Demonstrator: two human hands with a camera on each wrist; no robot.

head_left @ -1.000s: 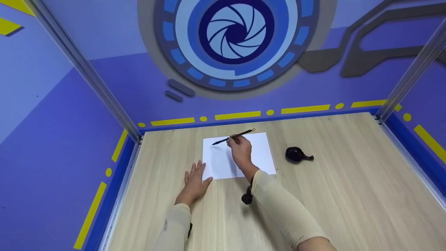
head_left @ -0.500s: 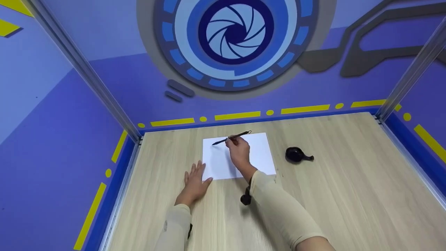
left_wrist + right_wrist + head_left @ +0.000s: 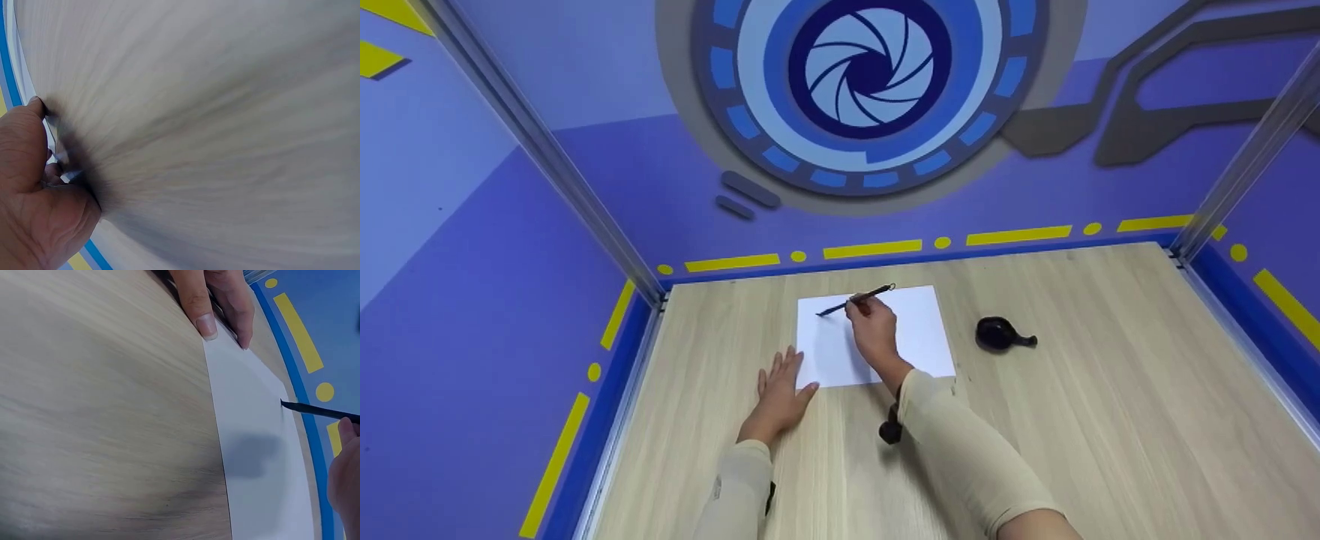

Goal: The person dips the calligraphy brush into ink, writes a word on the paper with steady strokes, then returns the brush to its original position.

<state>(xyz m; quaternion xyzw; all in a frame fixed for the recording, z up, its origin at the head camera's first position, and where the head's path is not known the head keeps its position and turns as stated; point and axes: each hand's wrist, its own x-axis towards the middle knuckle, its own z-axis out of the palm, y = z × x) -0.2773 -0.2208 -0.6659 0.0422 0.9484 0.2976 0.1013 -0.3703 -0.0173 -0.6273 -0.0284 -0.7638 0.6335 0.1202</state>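
A sheet of white paper (image 3: 922, 337) lies on the wooden table. My right hand (image 3: 875, 330) pinches a dark writing brush (image 3: 834, 308), its hanging loop pointing up and to the right. In the right wrist view, the bent tip of the brush (image 3: 315, 409) touches the paper near its far edge. My left hand (image 3: 780, 397) rests with spread fingers at the sheet's lower left corner, thumb and fingertips on its edge. No clear mark shows on the paper in the head view.
A glossy black dish with a narrow handle-like end (image 3: 996, 334) stands on the table (image 3: 1095, 420) right of the paper. Blue and purple printed panels (image 3: 915, 217) enclose the table at the back and both sides.
The brush tip has come down slightly and now bends against the paper, while the loop end has shifted a little left and down. My left hand stays in place.
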